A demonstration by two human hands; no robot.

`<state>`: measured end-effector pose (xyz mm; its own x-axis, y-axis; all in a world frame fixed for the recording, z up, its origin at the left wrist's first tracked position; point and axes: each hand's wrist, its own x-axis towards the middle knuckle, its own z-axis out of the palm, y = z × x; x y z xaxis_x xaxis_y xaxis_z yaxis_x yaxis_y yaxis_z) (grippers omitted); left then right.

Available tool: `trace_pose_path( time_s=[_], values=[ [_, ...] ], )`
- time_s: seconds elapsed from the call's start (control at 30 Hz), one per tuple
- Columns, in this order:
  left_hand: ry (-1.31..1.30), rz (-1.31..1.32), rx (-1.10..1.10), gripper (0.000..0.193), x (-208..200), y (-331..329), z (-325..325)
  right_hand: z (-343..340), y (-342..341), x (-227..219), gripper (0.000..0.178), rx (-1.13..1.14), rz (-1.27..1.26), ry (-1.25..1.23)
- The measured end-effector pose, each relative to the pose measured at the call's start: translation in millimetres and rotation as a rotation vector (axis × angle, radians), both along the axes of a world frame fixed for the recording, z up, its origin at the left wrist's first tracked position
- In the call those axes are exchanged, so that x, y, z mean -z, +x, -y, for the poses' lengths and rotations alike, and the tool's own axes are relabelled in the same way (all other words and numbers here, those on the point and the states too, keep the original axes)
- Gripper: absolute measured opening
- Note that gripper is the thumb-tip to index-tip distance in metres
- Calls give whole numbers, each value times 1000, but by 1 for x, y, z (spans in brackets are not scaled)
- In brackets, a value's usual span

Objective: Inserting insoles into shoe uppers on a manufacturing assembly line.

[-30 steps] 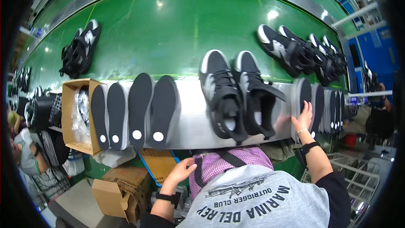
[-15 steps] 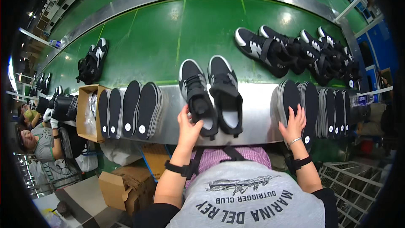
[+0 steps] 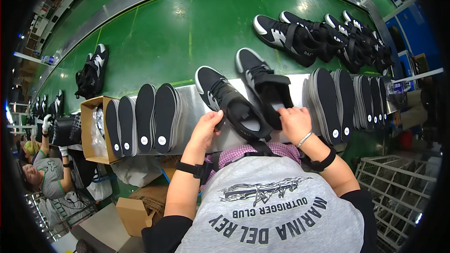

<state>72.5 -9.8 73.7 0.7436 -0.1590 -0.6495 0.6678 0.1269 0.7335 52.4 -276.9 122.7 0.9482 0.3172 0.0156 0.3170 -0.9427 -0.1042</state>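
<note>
A pair of black sneakers with silver toe caps lies in front of me, toes pointing away and to the left. My left hand (image 3: 207, 129) is closed at the outer side of the left sneaker (image 3: 234, 103), pinching its dark strap between thumb and fingers. A pale lining shows inside that shoe. My right hand (image 3: 296, 124) is closed on the collar of the right sneaker (image 3: 260, 77), fingers at the opening near the heel. The fingertips are partly hidden by the collar. Stacked black insoles (image 3: 323, 105) stand just right of my right hand.
More insole stacks (image 3: 166, 117) stand at the left, beside an open cardboard box (image 3: 96, 152) with clear plastic. Several sneakers (image 3: 286, 37) lie at the far right of the green belt (image 3: 168, 33), others (image 3: 93, 70) at the left. A co-worker (image 3: 49, 171) is at the left.
My right hand has left the insole stack and taken hold of the right sneaker. Both sneakers now slant, heels swung to the right. My left hand keeps near the left sneaker's side.
</note>
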Motion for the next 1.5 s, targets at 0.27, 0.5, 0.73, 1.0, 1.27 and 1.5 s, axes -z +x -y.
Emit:
trace_pose_path(
  time_s=[0.27,0.5,0.73,1.0,1.27,1.5],
  values=[
    [-148,-152,61,24,-15,-3,3,-36,-16,-34,36,-371,-99,148],
    [-684,-320,-265,21,-40,19,-5,-60,4,-17,16,-230,-425,177],
    [-584,175,-166,31,-59,48,-8,-79,15,-17,20,-328,-413,55],
    [613,1144,483,50,-33,4,29,34,13,-75,28,171,4,567],
    [976,1235,255,34,-9,18,57,142,4,17,60,592,-68,166],
    [867,1235,184,23,-18,29,49,128,14,-8,60,557,-156,74]
  ],
)
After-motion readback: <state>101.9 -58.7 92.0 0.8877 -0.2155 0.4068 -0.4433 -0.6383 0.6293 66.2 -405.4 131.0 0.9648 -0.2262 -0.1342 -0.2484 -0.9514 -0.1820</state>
